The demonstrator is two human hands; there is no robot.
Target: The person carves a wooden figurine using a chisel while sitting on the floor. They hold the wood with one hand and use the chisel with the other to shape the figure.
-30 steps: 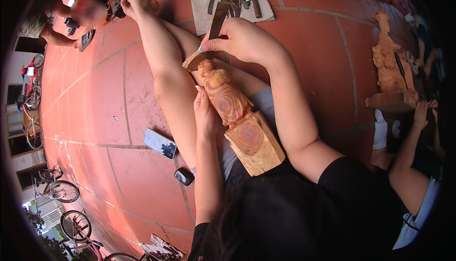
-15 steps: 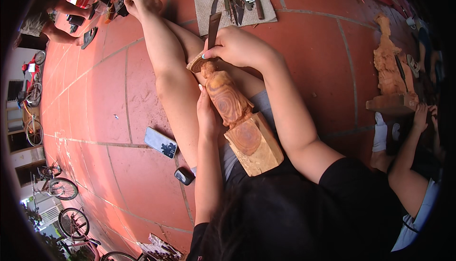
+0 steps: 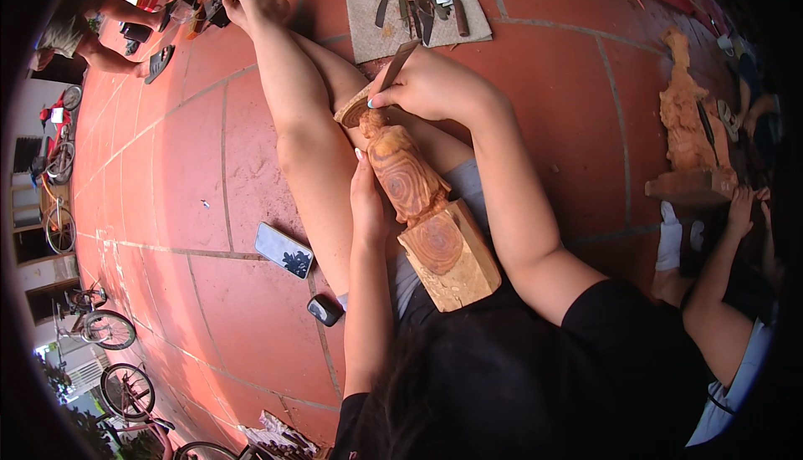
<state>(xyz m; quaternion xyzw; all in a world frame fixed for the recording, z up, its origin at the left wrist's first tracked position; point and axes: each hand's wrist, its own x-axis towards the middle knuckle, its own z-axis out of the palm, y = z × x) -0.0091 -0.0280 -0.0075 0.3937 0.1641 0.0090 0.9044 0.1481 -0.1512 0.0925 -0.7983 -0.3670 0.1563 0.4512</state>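
Note:
Across my lap lies a carved wooden figure (image 3: pixel 403 174) with a wide brim at its top and a blocky, uncut base (image 3: pixel 452 255) toward me. My left hand (image 3: pixel 368 196) is closed along the figure's left side, its fingers partly hidden behind the wood. My right hand (image 3: pixel 431 88) pinches a flat, dark carving blade (image 3: pixel 396 65), slanted up and to the right. The blade's lower end is close to the brim (image 3: pixel 355 107) and the figure's head; whether it touches the wood is hidden by my fingers.
A pale mat (image 3: pixel 368 38) beyond my legs bears several carving tools (image 3: pixel 422 8). A phone (image 3: pixel 284 249) and a small black case (image 3: pixel 324 309) lie on the tiled floor at left. Another carved statue (image 3: pixel 687 121) stands at right beside another person's hands (image 3: pixel 740 209). Bicycles (image 3: pixel 109 329) stand far left.
The blade has tipped from nearly upright to a rightward slant as my right hand turned and shifted slightly right. The figure has moved slightly, with my left hand still on it.

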